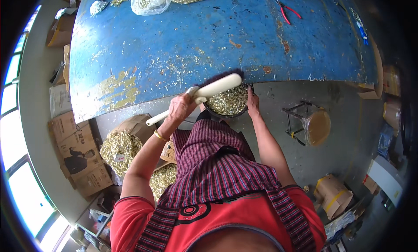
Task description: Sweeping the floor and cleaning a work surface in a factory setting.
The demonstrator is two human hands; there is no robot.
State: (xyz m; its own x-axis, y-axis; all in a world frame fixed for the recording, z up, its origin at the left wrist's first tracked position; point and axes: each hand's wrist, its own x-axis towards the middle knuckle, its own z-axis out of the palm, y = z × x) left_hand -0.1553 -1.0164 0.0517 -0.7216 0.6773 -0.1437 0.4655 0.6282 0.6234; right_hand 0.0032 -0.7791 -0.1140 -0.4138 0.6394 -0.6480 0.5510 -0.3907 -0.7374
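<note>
While the left hand (180, 107) is closed around a white brush (204, 93) at frame centre, the right hand (253, 103) grips the rim of a black bowl (230, 105) of small golden pieces under the blue table (183, 38) edge; it looks heavy, best supported underneath.

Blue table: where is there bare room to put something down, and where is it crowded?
The blue table is mostly bare in its middle, between the plastic bag at the far edge and the red pliers. The near edge is crowded: the left hand holds a white brush there, and the right hand holds a black bowl of small brass pieces.
</note>
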